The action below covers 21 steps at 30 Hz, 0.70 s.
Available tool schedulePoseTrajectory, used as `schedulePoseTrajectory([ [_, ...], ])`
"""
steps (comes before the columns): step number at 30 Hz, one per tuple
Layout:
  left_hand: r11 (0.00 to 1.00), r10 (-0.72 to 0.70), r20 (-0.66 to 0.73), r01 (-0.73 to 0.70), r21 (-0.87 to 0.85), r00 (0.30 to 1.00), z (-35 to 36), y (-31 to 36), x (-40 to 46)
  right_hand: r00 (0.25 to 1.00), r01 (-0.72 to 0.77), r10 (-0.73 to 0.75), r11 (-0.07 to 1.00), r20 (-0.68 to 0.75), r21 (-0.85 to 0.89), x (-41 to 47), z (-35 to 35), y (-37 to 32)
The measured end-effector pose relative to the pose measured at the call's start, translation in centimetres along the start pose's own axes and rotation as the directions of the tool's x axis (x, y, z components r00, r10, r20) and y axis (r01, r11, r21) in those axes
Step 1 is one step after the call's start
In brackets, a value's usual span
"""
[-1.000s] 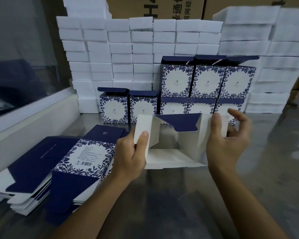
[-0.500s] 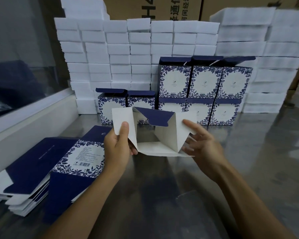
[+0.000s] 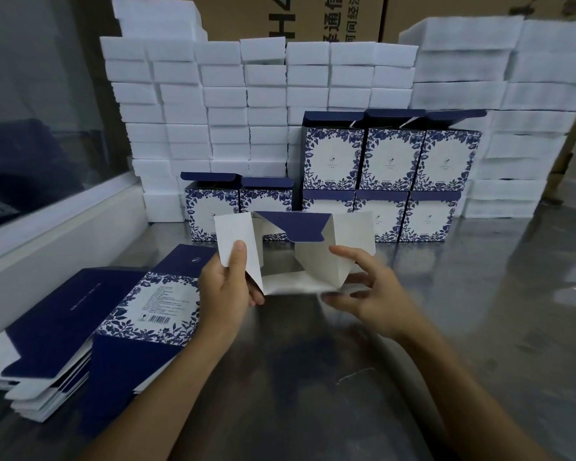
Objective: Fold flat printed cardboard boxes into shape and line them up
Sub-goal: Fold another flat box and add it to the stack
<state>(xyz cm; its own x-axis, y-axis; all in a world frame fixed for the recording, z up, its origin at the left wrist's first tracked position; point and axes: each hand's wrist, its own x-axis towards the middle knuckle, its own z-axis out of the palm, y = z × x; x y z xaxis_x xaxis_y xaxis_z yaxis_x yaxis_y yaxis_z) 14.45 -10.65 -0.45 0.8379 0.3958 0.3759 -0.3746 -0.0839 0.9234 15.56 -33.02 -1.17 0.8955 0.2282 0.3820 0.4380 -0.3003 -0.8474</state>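
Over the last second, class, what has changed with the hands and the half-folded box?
The right hand let go of the box's right flap, dropped lower and now touches its right wall with spread fingers. The box sank toward the table. The left hand still pinches the left flap; the flat stack and finished boxes stayed put.

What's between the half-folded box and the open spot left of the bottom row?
Nothing visible. The left hand pinches the half-folded box above the steel table; the right hand touches it. Bare tabletop lies left of the folded boxes; the flat stack sits nearer.
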Motion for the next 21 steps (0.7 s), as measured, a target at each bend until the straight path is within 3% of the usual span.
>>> schedulePoseTrajectory([
  [4,1.000,0.028,0.057,-0.029,0.011,0.998,0.0,0.0,-0.3,0.963,0.001,-0.005,1.000,-0.269,-0.016,0.3,0.9,-0.4],
  [8,0.983,0.125,0.161,-0.144,0.114,0.979,0.1,-0.3,-0.7,0.912,0.008,-0.031,0.998,-0.409,-0.057,0.1,1.3,-0.6],
  [13,0.791,0.287,0.351,-0.428,0.437,0.891,-0.5,-1.5,-0.9,0.798,0.016,-0.089,0.992,-0.596,-0.126,0.2,1.3,-0.6],
  [16,0.772,0.346,0.331,-0.467,0.431,0.878,0.1,-1.8,-1.1,0.769,0.040,-0.061,0.998,-0.636,-0.047,0.5,1.6,-0.3],
  [21,0.871,0.320,0.215,-0.376,0.316,0.923,1.0,-1.5,-1.7,0.717,0.010,0.007,1.000,-0.697,0.021,0.4,3.6,-0.1],
])
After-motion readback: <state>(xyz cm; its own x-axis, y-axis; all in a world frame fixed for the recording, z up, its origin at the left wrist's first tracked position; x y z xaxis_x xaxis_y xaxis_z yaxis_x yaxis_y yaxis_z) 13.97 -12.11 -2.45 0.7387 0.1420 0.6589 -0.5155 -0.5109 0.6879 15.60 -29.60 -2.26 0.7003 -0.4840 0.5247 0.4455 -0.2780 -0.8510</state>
